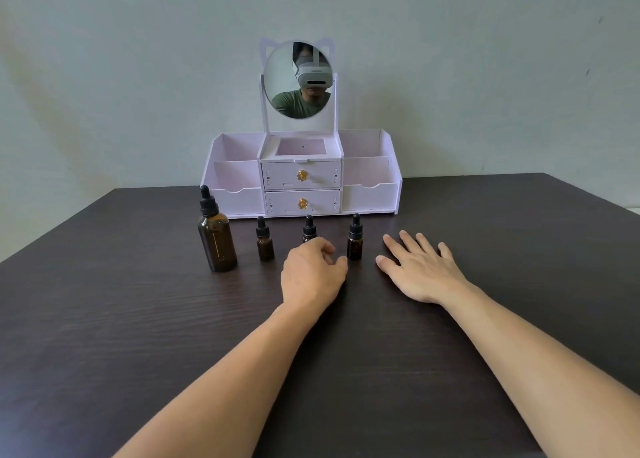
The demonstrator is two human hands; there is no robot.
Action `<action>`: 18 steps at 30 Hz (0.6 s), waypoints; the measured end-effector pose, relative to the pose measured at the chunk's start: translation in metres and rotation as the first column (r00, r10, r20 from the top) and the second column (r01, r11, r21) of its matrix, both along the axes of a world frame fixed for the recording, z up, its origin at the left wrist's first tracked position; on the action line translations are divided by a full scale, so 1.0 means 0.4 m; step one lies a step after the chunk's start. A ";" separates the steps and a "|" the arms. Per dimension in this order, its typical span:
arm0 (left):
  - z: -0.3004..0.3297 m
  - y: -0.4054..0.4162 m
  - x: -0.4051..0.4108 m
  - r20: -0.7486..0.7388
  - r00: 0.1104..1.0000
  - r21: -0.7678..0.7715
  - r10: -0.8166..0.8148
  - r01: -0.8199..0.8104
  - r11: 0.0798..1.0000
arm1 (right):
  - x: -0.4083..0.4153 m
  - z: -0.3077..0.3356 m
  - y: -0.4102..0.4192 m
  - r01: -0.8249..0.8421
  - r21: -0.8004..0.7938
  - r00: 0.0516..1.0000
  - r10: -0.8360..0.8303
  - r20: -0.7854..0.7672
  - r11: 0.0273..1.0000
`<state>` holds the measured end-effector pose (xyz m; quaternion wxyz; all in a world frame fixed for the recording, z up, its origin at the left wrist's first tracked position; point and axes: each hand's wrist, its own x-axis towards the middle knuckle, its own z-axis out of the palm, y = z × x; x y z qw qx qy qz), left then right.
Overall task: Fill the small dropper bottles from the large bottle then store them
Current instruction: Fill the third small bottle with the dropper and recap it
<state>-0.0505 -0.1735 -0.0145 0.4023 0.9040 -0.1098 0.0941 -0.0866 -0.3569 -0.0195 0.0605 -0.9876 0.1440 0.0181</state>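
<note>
A large amber dropper bottle (pixel 217 237) with a black cap stands at the left of a row on the dark table (pixel 138 319). To its right stand three small amber dropper bottles: left (pixel 265 241), middle (pixel 309 228) and right (pixel 354 239). My left hand (pixel 311 272) rests just in front of the middle small bottle and hides its lower body. Its fingers are loosely curled and I see nothing held in them. My right hand (pixel 419 269) lies flat on the table with spread fingers, to the right of the right small bottle and apart from it.
A pale lilac organiser (pixel 370 194) stands behind the bottles against the wall. It has open side compartments, two shut middle drawers with gold knobs (pixel 302 176) and a round mirror (pixel 298 80) on top. The table's left edge runs diagonally.
</note>
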 end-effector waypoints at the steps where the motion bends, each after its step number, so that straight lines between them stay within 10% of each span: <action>1: 0.001 -0.010 0.000 0.010 1.000 -0.035 -0.014 0.014 0.999 | 0.000 0.000 0.000 0.000 0.001 1.000 0.000 0.001 1.000; 18: 0.019 -0.056 0.006 -0.019 0.999 -0.026 -0.040 0.039 0.999 | -0.003 0.007 0.001 -0.017 0.004 1.000 0.017 0.019 1.000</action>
